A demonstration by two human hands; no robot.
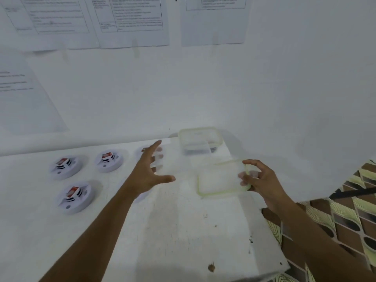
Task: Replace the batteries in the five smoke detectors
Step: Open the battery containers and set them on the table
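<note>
Three white round smoke detectors lie on the white table (pixel 173 231) with red-and-white batteries showing: one at the back left (pixel 66 166), one beside it (pixel 109 159), one nearer (pixel 76 197). Slivers of two more detectors peek out behind my left hand (pixel 140 150) and forearm (pixel 142 197). My left hand (pixel 151 169) hovers with its fingers spread, holding nothing. My right hand (pixel 258 180) grips the right edge of a clear, green-rimmed lid (pixel 220 179), tilted just above the table. A clear plastic box (pixel 200 139) stands by the wall, with something dark inside.
The white wall rises directly behind the table, with printed sheets (pixel 130 19) taped to it. The table's right edge (pixel 270 237) drops off to a brown and yellow patterned fabric (pixel 345 220). The frame is blurred by motion.
</note>
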